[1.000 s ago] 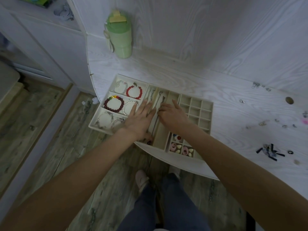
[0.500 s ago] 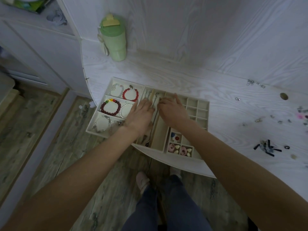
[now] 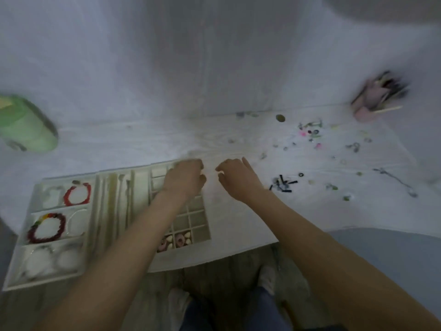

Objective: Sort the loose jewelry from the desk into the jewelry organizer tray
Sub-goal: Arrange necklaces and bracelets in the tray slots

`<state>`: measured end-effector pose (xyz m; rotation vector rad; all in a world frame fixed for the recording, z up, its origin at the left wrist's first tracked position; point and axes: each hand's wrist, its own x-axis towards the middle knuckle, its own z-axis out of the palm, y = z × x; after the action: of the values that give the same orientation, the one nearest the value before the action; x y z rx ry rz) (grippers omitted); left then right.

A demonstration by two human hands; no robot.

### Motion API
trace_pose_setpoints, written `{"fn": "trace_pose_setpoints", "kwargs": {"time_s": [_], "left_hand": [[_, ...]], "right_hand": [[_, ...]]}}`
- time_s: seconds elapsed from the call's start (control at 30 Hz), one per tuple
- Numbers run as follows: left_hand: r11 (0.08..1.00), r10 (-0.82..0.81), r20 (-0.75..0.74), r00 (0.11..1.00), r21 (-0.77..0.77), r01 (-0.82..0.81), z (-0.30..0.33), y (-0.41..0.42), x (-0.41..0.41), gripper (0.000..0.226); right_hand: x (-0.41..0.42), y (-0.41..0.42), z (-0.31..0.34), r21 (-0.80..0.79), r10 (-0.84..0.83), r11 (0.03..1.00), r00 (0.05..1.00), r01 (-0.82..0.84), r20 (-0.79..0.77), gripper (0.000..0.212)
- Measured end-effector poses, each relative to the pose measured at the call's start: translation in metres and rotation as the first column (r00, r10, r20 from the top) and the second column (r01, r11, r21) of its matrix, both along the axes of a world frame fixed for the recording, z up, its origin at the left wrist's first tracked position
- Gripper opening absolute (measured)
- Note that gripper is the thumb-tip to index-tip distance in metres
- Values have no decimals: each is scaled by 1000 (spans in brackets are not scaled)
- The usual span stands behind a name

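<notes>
Jewelry organizer tray [image 3: 140, 172] sits on the white desk [image 3: 238, 225], bracelets in its left cells. I see my left hand [image 3: 185, 179] over the small grid cells, fingers curled; blur hides any contents. My right hand [image 3: 236, 176] hovers beside the tray, loosely curled, empty. Loose jewelry [image 3: 312, 134] lies scattered far right.

I see the cream organizer tray [image 3: 95, 185] flat at the desk's front edge, bead bracelets [image 3: 46, 227] in its left compartments; loose jewelry [image 3: 312, 134] lies scattered well apart, far right.
</notes>
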<state>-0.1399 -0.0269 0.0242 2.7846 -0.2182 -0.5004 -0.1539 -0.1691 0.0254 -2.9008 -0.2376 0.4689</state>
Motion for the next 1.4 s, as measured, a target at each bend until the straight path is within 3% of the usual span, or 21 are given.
{"fn": "trace_pose_setpoints", "kwargs": {"time_s": [0.33,0.57,0.7,0.83,1.03,1.1,1.27,1.4], "left_hand": [[971,-214,142,966,-75,226,2,-278,5,29],[928,-333,80,939,-148,342,-33,-447,-3,31],[836,-531,31,847,-143,530,-57,-517,-7,44],[759,-646,55,761,-51,649,-72,-556,-4,51],[836,-532,190,825,-40,548,-83,-570,-2,28],[856,-503,160,850,-44,515,-83,-570,2,19],[865,-502,48,864,18,501,-84,-568,10,21],[908,-378,-31,925,-207,364,-72,-555,19,17]], "right_hand": [[-45,-263,-12,-35,-339,938,936,344,97,45],[-70,-422,-39,8,-518,855,854,518,51,48],[-79,-490,-58,3,-603,797,797,604,24,51],[-84,-532,-68,-14,-715,699,699,715,-21,52],[-82,-556,-85,85,-842,530,535,844,-66,40],[-74,-560,-86,127,-831,534,547,836,-101,38],[-57,-562,-84,195,-769,592,621,782,-150,22],[-48,-558,-77,266,-742,580,634,770,-217,21]]}}
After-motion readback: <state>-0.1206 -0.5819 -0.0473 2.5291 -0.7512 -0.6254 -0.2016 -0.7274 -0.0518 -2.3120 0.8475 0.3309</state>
